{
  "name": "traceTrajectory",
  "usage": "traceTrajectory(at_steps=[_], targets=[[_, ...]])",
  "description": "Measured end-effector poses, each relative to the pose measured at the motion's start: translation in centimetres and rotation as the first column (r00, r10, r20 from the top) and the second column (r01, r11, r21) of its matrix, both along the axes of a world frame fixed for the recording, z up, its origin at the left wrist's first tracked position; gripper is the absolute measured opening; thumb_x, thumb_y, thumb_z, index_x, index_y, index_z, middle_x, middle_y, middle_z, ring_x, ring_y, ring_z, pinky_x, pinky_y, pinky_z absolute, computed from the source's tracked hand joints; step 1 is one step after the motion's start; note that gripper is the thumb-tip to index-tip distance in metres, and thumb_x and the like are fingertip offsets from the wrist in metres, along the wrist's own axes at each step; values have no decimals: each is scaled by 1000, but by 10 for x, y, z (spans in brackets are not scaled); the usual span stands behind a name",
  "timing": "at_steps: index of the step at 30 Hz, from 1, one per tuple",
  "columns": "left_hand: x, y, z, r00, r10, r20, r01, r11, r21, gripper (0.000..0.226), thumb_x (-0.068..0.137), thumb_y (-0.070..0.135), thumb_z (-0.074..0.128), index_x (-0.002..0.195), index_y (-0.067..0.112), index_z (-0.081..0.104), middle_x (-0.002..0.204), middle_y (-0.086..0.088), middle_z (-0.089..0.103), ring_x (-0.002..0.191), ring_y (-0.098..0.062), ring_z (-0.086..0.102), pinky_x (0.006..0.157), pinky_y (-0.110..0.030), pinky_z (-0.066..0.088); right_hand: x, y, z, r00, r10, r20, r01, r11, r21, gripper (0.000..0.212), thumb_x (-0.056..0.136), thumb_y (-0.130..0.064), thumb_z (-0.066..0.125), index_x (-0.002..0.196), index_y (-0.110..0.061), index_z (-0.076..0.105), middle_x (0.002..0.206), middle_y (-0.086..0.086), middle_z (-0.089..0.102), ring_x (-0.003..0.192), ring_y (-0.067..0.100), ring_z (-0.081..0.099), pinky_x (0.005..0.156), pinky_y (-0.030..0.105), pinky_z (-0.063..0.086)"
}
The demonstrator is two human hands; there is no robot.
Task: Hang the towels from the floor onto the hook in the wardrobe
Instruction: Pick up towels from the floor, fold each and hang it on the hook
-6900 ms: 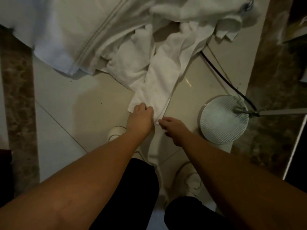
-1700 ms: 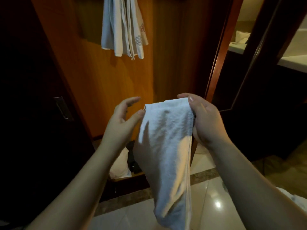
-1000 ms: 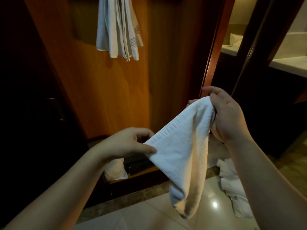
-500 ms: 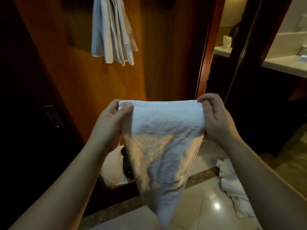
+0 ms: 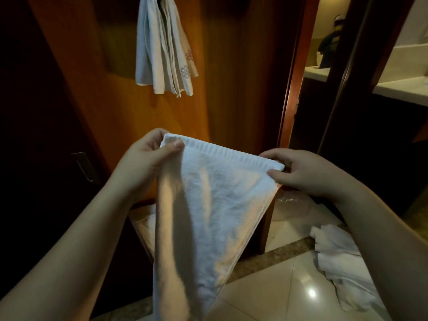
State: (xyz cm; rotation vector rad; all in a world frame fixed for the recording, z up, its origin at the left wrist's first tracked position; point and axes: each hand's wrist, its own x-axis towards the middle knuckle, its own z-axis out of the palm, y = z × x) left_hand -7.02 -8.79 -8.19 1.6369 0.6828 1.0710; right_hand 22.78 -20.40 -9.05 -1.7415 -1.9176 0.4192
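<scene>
Part done, by the look of it: a bunch of pale embroidered towels (image 5: 165, 49) already hangs in the wooden wardrobe. Below that bunch, the left hand (image 5: 143, 163) and, lower down, the right hand (image 5: 303, 172), held apart, each pinch a top corner of a white terry towel (image 5: 208, 205). Below and right of the bunch, crumpled white towels (image 5: 340, 262) wait on the floor.

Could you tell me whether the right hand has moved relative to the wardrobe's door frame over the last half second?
Yes. The right hand has dropped lower against the door frame, still pinching the towel corner.
</scene>
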Motion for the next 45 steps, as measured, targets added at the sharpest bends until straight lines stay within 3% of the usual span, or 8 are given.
traceTrajectory(at_steps=[7,12,17,24,28,33,39,45], targets=[[-19,2,-2,987,-52,-154,50,999,-17,23,88,41,68,101,25,78,100,-6,76,89,-21,74,69,-27,59,-17,25,4,938,-17,346,18,1000,0,10,98,-21,52,103,-31,53,86,-4,59,75,13,56,62,33,45],[-22,2,-4,998,-25,-58,17,992,-129,26,87,36,65,104,21,79,105,-10,76,94,-26,74,69,-27,59,-21,27,-5,990,-37,-134,74,957,280,13,88,-28,44,86,-39,51,75,-9,57,64,11,52,57,27,39],[-15,2,-7,1000,-2,22,8,970,-243,31,83,37,70,105,16,78,108,-12,75,97,-28,73,72,-31,59,-29,33,-23,813,-83,-576,319,891,322,23,93,-37,48,102,-58,50,101,-13,63,84,3,63,77,31,53],[5,-2,-12,991,67,116,-24,942,-336,25,98,22,57,107,8,76,110,-21,73,106,-40,70,92,-52,56,-41,35,-45,699,-211,-683,554,765,329,29,93,-63,46,114,-45,54,91,-24,61,78,-9,59,62,7,42],[8,-2,-9,994,51,100,-13,938,-346,27,98,22,58,113,6,73,112,-23,72,108,-42,68,99,-59,51,-25,30,-41,611,-25,-791,306,929,208,79,59,-82,74,118,-31,60,101,-2,72,90,12,71,71,26,59],[6,-1,-7,1000,1,27,7,952,-307,29,97,28,61,113,9,74,113,-21,72,107,-41,68,97,-57,52,-8,23,-49,332,-31,-943,-276,953,-129,65,61,-26,96,119,-8,74,128,19,67,118,32,66,92,38,58],[-3,4,-7,993,-112,-37,99,963,-252,34,84,39,69,109,17,77,113,-15,73,104,-32,71,89,-43,58,-1,20,-47,216,10,-976,-243,969,-44,49,89,-35,74,129,-8,68,140,21,59,134,33,54,109,43,46],[-11,4,-19,991,-134,6,132,960,-246,40,79,48,76,109,21,77,110,-10,75,99,-25,73,74,-32,59,-12,19,-42,289,52,-956,-79,996,31,41,83,-48,69,109,-18,79,118,14,73,114,28,69,89,36,57]])
